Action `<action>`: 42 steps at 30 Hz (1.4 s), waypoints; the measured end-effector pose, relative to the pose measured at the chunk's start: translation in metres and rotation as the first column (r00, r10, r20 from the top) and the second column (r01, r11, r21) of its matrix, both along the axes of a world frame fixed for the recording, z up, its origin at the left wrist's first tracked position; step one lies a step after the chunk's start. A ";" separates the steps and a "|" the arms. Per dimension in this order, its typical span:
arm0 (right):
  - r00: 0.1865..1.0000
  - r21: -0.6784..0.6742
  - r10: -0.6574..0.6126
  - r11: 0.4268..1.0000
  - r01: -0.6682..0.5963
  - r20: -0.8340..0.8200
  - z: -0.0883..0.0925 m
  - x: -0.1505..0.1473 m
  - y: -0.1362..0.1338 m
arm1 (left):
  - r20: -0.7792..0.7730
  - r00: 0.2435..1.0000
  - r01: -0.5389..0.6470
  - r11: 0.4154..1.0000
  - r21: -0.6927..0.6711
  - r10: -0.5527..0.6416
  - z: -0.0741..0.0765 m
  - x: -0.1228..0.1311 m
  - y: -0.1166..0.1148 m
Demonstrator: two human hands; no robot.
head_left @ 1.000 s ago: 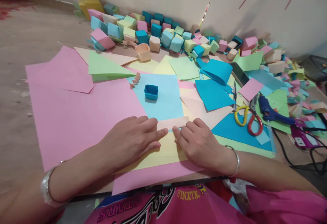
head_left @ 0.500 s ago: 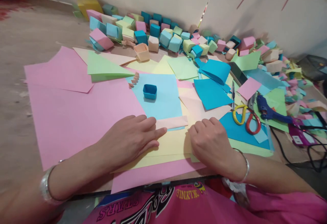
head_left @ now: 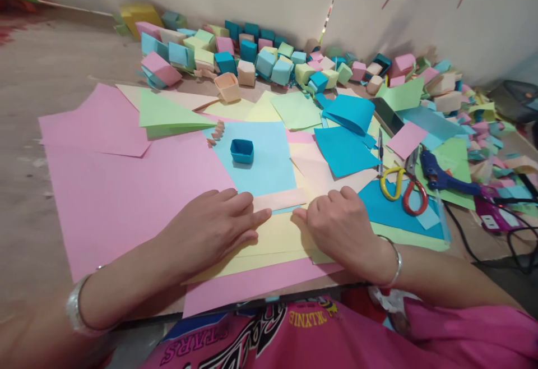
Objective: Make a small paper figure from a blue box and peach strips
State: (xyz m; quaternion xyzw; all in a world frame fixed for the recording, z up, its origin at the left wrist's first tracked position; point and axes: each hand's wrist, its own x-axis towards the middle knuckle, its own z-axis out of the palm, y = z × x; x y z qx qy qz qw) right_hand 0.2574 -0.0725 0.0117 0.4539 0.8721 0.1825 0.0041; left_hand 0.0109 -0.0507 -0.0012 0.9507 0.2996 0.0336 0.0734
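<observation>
Pink paper (head_left: 126, 195) spreads over the left part of the surface (head_left: 25, 206), from well back down toward the near edge. Across its right side reaches the left grip (head_left: 218, 217), palm down, fingers curled under except one stretched to the right; whether it pinches anything beneath cannot be told. Just beyond, farther from the near edge, a dark-blue box (head_left: 242, 153) sits on a light-blue sheet (head_left: 271, 139); its thin walls would probably buckle under a hard squeeze.

Next comes the strip (head_left: 281, 199), pale peach, lying near the middle of the surface's near edge but set back from it, along the sheet's near border, its left end hidden by the left grip. It looks like thin paper: almost weightless, stiff enough to keep a crease, yet easy to bend, tear or slide. Hold seems best at the short right end, or with light fingertip pressure along the long edges; pressing mid-length could mark it.

Right of the strip, the right grip (head_left: 338, 220) is mostly curled in, one tip pointing left beside the strip's near right corner; whether it pinches anything cannot be told. Scissors (head_left: 411, 162) and a glue gun (head_left: 432, 171) lie toward the surface's right edge.
</observation>
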 end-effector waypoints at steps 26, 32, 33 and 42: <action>0.845 0.008 0.171 0.981 -0.194 -0.506 -0.014 0.009 0.023 | 0.328 0.925 -0.263 0.946 0.190 0.191 -0.002 0.000 0.000; 0.865 0.169 0.302 0.952 -0.254 -0.401 -0.011 0.009 0.019 | 0.388 0.887 -0.382 0.870 0.312 0.250 0.003 -0.002 -0.002; 0.879 0.150 0.296 0.954 -0.258 -0.374 -0.012 0.008 0.019 | 0.391 0.882 -0.391 0.870 0.300 0.262 0.003 -0.001 -0.002; 0.892 0.135 0.281 0.959 -0.249 -0.354 -0.014 0.004 0.021 | 0.354 0.900 -0.364 0.887 0.284 0.255 -0.001 -0.001 0.000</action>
